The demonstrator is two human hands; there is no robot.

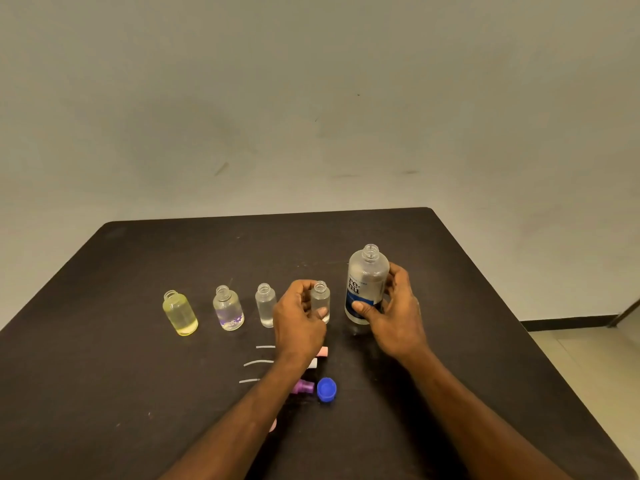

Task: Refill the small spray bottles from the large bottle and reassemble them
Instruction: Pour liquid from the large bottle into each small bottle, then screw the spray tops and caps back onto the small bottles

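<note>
All 4 small bottles stand uncapped in a row across the dark tabletop, and the large bottle at the right end of that row is open too, its blue cap lying nearer the person. So the taking-apart looks finished. The yellow bottle and the flowered bottle show liquid only near the bottom; the third bottle I cannot judge. By my reckoning the filling is hardly begun, and no sprayer is back on.

The left hand curls its thumb and fingers round the fourth bottle, which stands next to the large one. The right hand wraps the large bottle low on its label. Both bottles stand upright on the tabletop, long axes vertical, mouths pointing straight up.

The spray heads lie near the left forearm with thin dip tubes pointing left; a purple sprayer lies beside the blue cap.
</note>
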